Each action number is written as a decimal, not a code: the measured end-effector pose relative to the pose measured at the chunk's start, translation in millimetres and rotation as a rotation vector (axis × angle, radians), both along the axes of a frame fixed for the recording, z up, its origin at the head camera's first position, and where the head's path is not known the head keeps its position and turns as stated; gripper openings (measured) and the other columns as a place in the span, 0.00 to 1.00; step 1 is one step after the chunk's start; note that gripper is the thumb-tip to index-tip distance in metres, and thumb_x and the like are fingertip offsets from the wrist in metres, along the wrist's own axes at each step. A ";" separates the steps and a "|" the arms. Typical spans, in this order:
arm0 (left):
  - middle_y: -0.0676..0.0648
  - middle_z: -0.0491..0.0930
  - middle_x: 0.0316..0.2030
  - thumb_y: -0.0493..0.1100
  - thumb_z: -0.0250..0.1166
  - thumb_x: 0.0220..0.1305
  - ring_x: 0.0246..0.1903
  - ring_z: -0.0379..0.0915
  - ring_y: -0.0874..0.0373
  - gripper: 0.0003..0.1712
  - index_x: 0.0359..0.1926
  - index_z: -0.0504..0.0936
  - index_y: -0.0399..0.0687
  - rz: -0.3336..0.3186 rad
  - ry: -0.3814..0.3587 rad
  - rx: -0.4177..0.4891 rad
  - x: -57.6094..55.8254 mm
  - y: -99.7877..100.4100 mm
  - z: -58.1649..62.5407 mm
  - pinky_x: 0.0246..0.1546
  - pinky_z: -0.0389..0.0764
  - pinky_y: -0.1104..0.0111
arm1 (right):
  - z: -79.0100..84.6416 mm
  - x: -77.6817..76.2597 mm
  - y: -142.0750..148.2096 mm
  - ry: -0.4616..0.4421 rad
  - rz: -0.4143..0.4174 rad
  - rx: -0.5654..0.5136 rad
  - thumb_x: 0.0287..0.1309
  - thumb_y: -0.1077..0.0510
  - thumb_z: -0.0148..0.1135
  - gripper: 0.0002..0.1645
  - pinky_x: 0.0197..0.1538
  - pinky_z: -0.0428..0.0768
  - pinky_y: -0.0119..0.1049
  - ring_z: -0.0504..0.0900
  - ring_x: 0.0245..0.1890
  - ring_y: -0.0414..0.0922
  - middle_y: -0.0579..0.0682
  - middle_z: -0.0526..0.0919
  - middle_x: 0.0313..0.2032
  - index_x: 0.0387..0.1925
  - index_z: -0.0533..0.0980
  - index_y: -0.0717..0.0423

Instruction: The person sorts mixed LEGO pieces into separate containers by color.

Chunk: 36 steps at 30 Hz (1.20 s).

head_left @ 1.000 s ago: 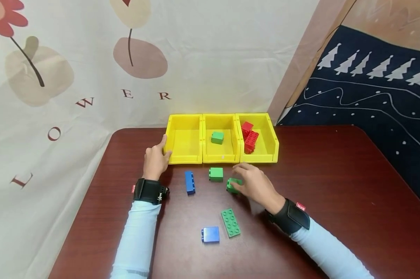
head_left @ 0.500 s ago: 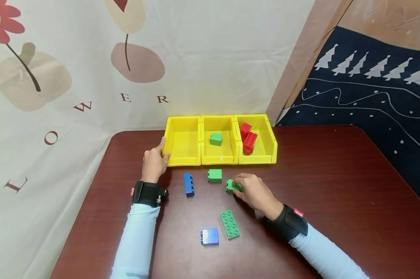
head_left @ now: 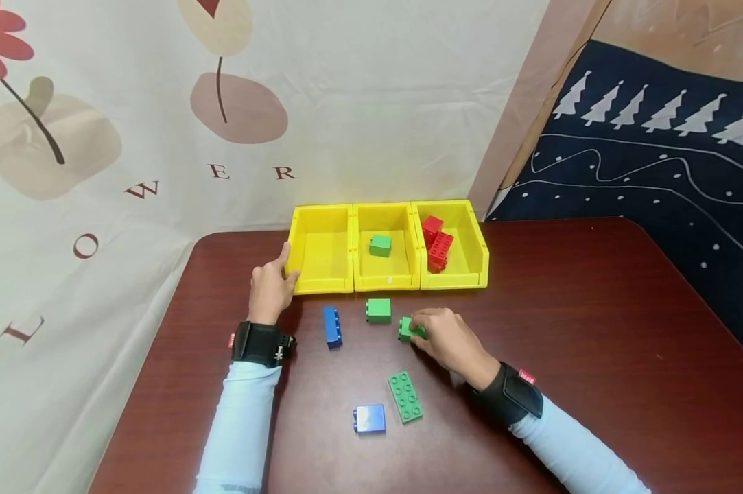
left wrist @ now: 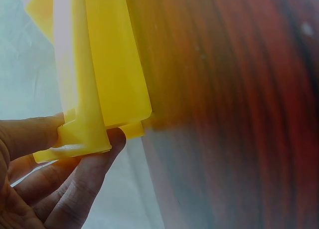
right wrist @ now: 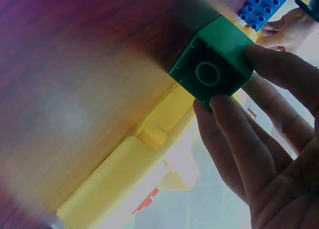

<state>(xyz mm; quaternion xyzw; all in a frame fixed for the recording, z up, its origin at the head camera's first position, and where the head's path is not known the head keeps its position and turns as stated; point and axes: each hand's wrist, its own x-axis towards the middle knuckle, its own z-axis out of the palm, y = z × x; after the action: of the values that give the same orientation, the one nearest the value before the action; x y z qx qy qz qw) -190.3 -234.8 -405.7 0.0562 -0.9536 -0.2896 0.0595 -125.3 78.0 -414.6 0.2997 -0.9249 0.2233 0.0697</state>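
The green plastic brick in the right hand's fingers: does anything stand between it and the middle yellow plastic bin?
Only the low front wall of the middle yellow plastic bin visibly blocks the held green brick. Another green plastic brick lies just left of the straight path in the head view.

The bins (head_left: 386, 268) are yellow, the bricks (head_left: 379, 311) green, blue or red, the table (head_left: 593, 329) red-brown, dark-streaked.

Red-brn tbl (head_left: 569, 343) w/ 3 yel bins (head_left: 385, 221), 2 blu bricks (head_left: 332, 327), 2 loose grn bricks (head_left: 379, 311)
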 end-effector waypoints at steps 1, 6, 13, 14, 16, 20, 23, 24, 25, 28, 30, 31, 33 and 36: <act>0.42 0.67 0.22 0.42 0.61 0.69 0.20 0.58 0.52 0.38 0.75 0.54 0.51 0.002 -0.003 0.002 -0.1 0.1 0.3 0.25 0.67 0.68 | 0.2 0.1 0.0 0.004 0.000 0.003 0.46 0.65 0.76 0.08 0.38 0.84 0.38 0.86 0.34 0.45 0.51 0.87 0.33 0.30 0.84 0.58; 0.41 0.68 0.23 0.42 0.61 0.69 0.21 0.59 0.52 0.39 0.75 0.54 0.53 0.011 -0.022 0.005 0.7 0.5 0.5 0.26 0.68 0.67 | 1.1 1.1 0.1 0.009 0.000 0.003 0.46 0.65 0.76 0.07 0.37 0.84 0.38 0.85 0.31 0.43 0.49 0.87 0.31 0.29 0.84 0.57; 0.41 0.67 0.22 0.42 0.61 0.69 0.21 0.59 0.51 0.38 0.75 0.55 0.52 0.013 -0.022 0.006 2.9 -0.5 1.1 0.26 0.67 0.67 | 3.4 1.3 0.0 -0.005 0.015 0.014 0.47 0.65 0.75 0.07 0.36 0.84 0.37 0.86 0.32 0.43 0.49 0.87 0.31 0.29 0.84 0.57; 0.41 0.67 0.22 0.42 0.61 0.69 0.21 0.59 0.51 0.38 0.75 0.55 0.52 0.013 -0.020 0.005 3.2 -0.6 1.5 0.26 0.67 0.67 | 3.6 1.1 0.0 -0.006 0.015 0.016 0.47 0.65 0.75 0.07 0.36 0.84 0.37 0.86 0.32 0.43 0.49 0.87 0.31 0.30 0.84 0.57; 0.41 0.67 0.22 0.42 0.61 0.69 0.21 0.59 0.51 0.38 0.75 0.55 0.52 0.014 -0.021 0.005 3.2 -0.7 2.5 0.26 0.66 0.67 | 4.3 0.8 0.1 -0.009 0.018 0.016 0.47 0.65 0.75 0.07 0.36 0.84 0.37 0.86 0.32 0.43 0.49 0.87 0.32 0.30 0.84 0.57; 0.42 0.67 0.22 0.42 0.61 0.69 0.21 0.59 0.51 0.38 0.75 0.54 0.52 0.010 -0.032 -0.003 2.1 0.2 4.9 0.27 0.67 0.67 | 6.7 -0.1 0.9 -0.004 0.019 0.011 0.46 0.65 0.76 0.08 0.37 0.84 0.37 0.86 0.32 0.43 0.49 0.87 0.31 0.30 0.84 0.58; 0.42 0.67 0.22 0.42 0.61 0.69 0.21 0.60 0.50 0.38 0.75 0.54 0.52 0.006 -0.027 -0.002 1.5 0.7 5.5 0.27 0.67 0.67 | 8.7 -0.4 1.7 0.001 0.024 0.007 0.45 0.65 0.77 0.08 0.37 0.84 0.36 0.85 0.32 0.42 0.50 0.86 0.31 0.30 0.84 0.58; 0.42 0.67 0.22 0.42 0.62 0.69 0.21 0.60 0.50 0.38 0.75 0.54 0.52 0.006 -0.024 -0.001 1.4 0.9 5.6 0.27 0.67 0.66 | 9.5 -0.5 1.8 -0.003 0.025 0.006 0.45 0.65 0.77 0.08 0.37 0.84 0.36 0.85 0.31 0.42 0.49 0.86 0.31 0.30 0.84 0.58; 0.41 0.67 0.21 0.42 0.62 0.69 0.21 0.60 0.50 0.38 0.75 0.55 0.52 0.006 -0.019 0.002 1.2 1.0 5.8 0.27 0.67 0.66 | 10.3 -0.7 1.8 -0.009 0.024 0.006 0.44 0.65 0.77 0.09 0.37 0.84 0.36 0.85 0.31 0.42 0.49 0.86 0.31 0.30 0.84 0.58; 0.42 0.67 0.21 0.42 0.62 0.69 0.22 0.61 0.50 0.38 0.75 0.55 0.52 0.008 -0.014 0.002 0.8 1.0 6.2 0.27 0.67 0.66 | 12.8 -1.8 1.4 -0.039 0.016 0.008 0.44 0.64 0.78 0.09 0.37 0.84 0.36 0.84 0.30 0.41 0.48 0.86 0.30 0.30 0.84 0.58; 0.42 0.67 0.21 0.42 0.62 0.69 0.22 0.61 0.50 0.38 0.75 0.55 0.52 0.010 -0.019 0.004 0.7 0.9 6.2 0.27 0.67 0.66 | 14.4 -2.6 1.0 -0.064 0.011 0.008 0.44 0.64 0.78 0.10 0.38 0.84 0.37 0.83 0.30 0.41 0.48 0.86 0.30 0.31 0.84 0.57; 0.42 0.68 0.22 0.42 0.62 0.69 0.22 0.62 0.50 0.38 0.75 0.55 0.52 0.011 -0.024 0.005 0.7 0.7 6.2 0.28 0.68 0.66 | 14.9 -3.1 1.0 -0.070 0.011 0.009 0.43 0.64 0.78 0.10 0.38 0.84 0.37 0.83 0.30 0.41 0.48 0.86 0.30 0.31 0.85 0.57; 0.41 0.69 0.23 0.42 0.61 0.69 0.23 0.62 0.49 0.38 0.75 0.54 0.53 0.015 -0.037 0.006 0.9 0.3 6.1 0.28 0.68 0.66 | 16.0 -4.3 0.7 -0.067 0.020 0.007 0.43 0.64 0.78 0.10 0.37 0.84 0.37 0.83 0.30 0.41 0.48 0.86 0.30 0.31 0.84 0.58; 0.37 0.74 0.28 0.43 0.61 0.70 0.25 0.65 0.48 0.38 0.75 0.54 0.53 0.017 -0.047 0.006 1.0 0.0 6.3 0.30 0.70 0.66 | 19.5 -7.4 0.3 -0.049 0.039 -0.012 0.44 0.64 0.78 0.10 0.36 0.84 0.36 0.83 0.30 0.41 0.49 0.86 0.29 0.30 0.84 0.58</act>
<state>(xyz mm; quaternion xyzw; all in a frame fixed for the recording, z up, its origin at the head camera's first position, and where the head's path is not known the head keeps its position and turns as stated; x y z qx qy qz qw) -189.3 -234.8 -399.5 0.0712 -0.9534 -0.2906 0.0394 -132.7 78.2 -395.1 0.3117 -0.9190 0.2374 0.0444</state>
